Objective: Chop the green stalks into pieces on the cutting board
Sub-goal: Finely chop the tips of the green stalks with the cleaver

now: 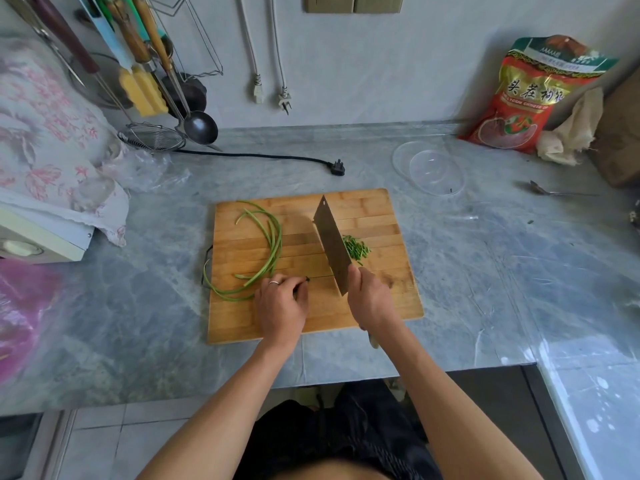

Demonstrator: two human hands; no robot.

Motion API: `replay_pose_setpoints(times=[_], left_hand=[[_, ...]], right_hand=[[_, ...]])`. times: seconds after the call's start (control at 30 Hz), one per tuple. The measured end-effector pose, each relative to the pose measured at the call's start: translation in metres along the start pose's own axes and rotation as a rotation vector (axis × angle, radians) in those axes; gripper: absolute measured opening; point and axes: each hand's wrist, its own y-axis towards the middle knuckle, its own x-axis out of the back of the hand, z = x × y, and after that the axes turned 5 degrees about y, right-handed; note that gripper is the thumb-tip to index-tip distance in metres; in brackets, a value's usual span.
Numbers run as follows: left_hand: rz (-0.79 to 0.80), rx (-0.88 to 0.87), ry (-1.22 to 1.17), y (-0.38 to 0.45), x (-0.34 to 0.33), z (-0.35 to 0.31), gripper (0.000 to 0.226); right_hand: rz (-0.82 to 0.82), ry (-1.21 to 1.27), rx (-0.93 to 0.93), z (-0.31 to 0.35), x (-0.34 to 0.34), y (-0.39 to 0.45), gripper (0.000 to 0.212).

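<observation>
A wooden cutting board [388, 299] lies on the grey marble counter. Several long green stalks [273, 240] curve across its left half. A small heap of chopped green pieces [356, 247] sits right of the cleaver's blade. My right hand [372, 299] grips the cleaver [331, 242] by its handle, blade tilted and pointing away. My left hand [282, 303], a ring on one finger, has its fingers curled round the near ends of the stalks, whose tips poke out toward the blade.
A clear plastic bowl [429, 168] stands behind the board at the right, with a red food bag [526, 98] beyond it. A spoon [554, 191] lies at the far right. A black plug and cord [337, 167], a wire strainer [152, 137] and hanging utensils are at the back left.
</observation>
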Motion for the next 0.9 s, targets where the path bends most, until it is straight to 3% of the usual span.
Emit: replay_pose_setpoints(times=[0.23,0.47,0.9], left_hand=[[0.018,-0.082,0.014,0.001,0.0,0.009,0.007],[0.043,-0.077,0.021,0.002,0.004,0.008,0.01],[0.013,-0.075,0.042,-0.001,0.003,0.011,0.01]], right_hand=[[0.122,-0.01,0.057,0.005,-0.002,-0.009,0.045],[0.004,0.117,-0.061,0.004,0.014,0.009,0.047],[0.126,0.051,0.044,0.001,-0.003,-0.025,0.044]])
